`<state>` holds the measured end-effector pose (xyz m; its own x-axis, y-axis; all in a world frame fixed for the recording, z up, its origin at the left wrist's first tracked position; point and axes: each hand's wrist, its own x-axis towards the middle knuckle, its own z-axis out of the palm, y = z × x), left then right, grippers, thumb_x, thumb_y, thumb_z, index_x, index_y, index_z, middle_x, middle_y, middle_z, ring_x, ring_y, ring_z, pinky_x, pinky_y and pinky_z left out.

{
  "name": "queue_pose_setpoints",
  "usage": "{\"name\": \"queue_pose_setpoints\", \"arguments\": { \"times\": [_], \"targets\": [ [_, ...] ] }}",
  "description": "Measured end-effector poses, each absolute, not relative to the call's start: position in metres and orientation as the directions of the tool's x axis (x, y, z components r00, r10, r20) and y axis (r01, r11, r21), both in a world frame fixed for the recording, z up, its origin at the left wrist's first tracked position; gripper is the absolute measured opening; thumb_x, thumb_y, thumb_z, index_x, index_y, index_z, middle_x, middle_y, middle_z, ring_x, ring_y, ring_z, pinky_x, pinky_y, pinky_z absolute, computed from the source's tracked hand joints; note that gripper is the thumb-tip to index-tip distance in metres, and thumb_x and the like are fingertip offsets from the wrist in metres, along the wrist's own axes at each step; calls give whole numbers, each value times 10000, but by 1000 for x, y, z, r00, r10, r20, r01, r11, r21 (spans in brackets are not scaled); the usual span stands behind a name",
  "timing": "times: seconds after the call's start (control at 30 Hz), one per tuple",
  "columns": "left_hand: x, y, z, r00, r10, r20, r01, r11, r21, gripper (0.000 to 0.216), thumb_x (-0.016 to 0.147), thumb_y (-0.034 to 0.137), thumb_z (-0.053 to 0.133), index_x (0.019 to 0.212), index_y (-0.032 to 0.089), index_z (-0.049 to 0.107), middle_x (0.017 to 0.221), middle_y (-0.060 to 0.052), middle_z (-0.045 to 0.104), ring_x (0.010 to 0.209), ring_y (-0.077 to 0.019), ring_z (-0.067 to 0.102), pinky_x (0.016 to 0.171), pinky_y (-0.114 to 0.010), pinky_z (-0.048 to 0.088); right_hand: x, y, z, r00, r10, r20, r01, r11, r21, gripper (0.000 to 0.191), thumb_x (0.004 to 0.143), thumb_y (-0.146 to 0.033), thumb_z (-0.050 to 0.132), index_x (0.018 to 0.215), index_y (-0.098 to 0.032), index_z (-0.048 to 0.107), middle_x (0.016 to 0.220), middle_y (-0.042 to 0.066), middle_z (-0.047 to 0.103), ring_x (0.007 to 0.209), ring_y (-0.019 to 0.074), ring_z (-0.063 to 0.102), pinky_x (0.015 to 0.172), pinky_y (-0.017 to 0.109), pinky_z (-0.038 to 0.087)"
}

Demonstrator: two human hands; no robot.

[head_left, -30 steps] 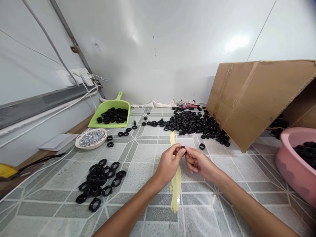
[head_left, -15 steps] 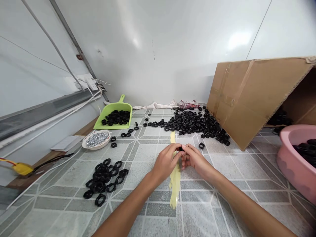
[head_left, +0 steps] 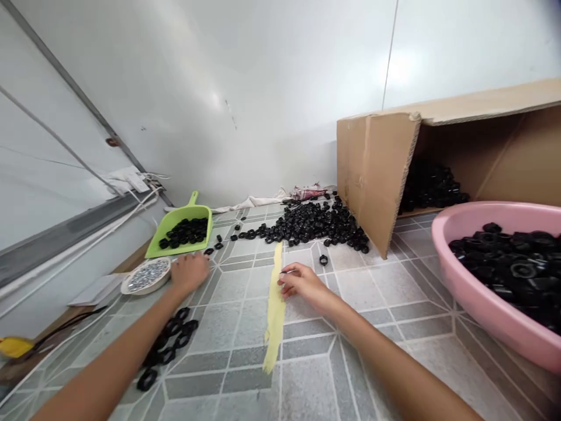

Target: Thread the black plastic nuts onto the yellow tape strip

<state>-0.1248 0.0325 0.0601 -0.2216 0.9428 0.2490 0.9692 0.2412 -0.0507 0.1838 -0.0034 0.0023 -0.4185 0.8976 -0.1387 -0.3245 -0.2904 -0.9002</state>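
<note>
My left hand (head_left: pixel 189 272) is stretched out to the left, next to a white dish of small metal pieces (head_left: pixel 145 276) and above a heap of black rings (head_left: pixel 169 345). Its fingers are curled down and I cannot see what is in them. My right hand (head_left: pixel 300 282) rests over the tiled floor beside a yellow strip (head_left: pixel 274 307), fingers pinched together; what they hold is hidden. One black ring (head_left: pixel 323 259) lies just beyond it.
A large pile of black nuts (head_left: pixel 313 222) lies at the back. A green dustpan (head_left: pixel 181 231) holds more. A tipped cardboard box (head_left: pixel 377 175) and a pink basin (head_left: pixel 468 280) of black parts stand on the right. Cables run along the left wall.
The hands were together at the centre on a small black part; now they are apart. The left hand has swung out to the dish. The view has turned right.
</note>
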Motion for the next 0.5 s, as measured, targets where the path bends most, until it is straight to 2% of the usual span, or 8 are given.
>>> {"name": "queue_pose_setpoints", "arguments": {
  "times": [0.13, 0.2, 0.3, 0.33, 0.4, 0.47, 0.5],
  "targets": [
    [-139, 34, 55, -151, 963, 224, 971, 187, -150, 353, 847, 323, 409, 866, 96, 678, 1018, -278, 698, 1110, -454, 560, 924, -575, 383, 183, -2, -2, -440, 889, -129, -316, -287, -904, 353, 698, -366, 777, 886, -193, 534, 748, 20, 664, 592, 146, 639, 614, 304, 558],
    [-133, 34, 52, -133, 961, 243, 967, 179, -181, 374, 852, 366, 407, 885, 116, 682, 1028, -249, 705, 1100, -431, 563, 933, -547, 383, 184, -1, -4, -448, 886, -117, -296, -271, -916, 353, 716, -391, 762, 900, -197, 532, 760, 17, 658, 599, 146, 640, 625, 309, 561],
    [-109, 32, 49, -95, 937, 335, 971, 162, -176, 439, 881, 440, 397, 1017, 126, 672, 1154, -220, 670, 1126, -398, 552, 970, -509, 372, 192, 2, 2, -446, 889, -105, -229, -227, -947, 336, 732, -389, 753, 926, -198, 556, 769, 10, 639, 621, 159, 637, 608, 309, 546],
    [-97, 30, 47, -51, 919, 390, 983, 115, -142, 436, 889, 449, 405, 1044, 136, 666, 1196, -203, 655, 1151, -381, 544, 994, -490, 363, 197, 3, 8, -432, 899, -74, -181, -167, -969, 326, 730, -368, 761, 939, -197, 579, 786, 14, 640, 658, 169, 641, 625, 311, 539],
    [-70, 25, 42, 27, 896, 443, 1000, -27, -7, 390, 888, 452, 447, 1033, 157, 658, 1204, -173, 654, 1167, -350, 553, 1011, -450, 366, 212, 0, 29, -371, 926, 65, -40, 54, -998, 298, 741, -328, 763, 973, -202, 626, 857, 30, 661, 775, 191, 645, 715, 323, 526],
    [-43, 17, 35, -8, 913, 408, 966, -99, 241, 363, 884, 470, 483, 1008, 167, 639, 1051, -141, 701, 1023, -316, 627, 900, -400, 441, 232, -14, 55, -257, 934, 247, 116, 283, -952, 263, 813, -343, 703, 1040, -221, 645, 984, 49, 681, 897, 207, 636, 822, 339, 502],
    [-30, 13, 32, -30, 927, 374, 918, -123, 378, 363, 884, 490, 496, 1008, 175, 628, 1005, -120, 710, 945, -295, 648, 823, -369, 467, 244, -26, 67, -167, 938, 304, 168, 331, -928, 262, 866, -375, 645, 1086, -234, 637, 1044, 57, 680, 925, 210, 633, 834, 343, 498]
  ]
}}
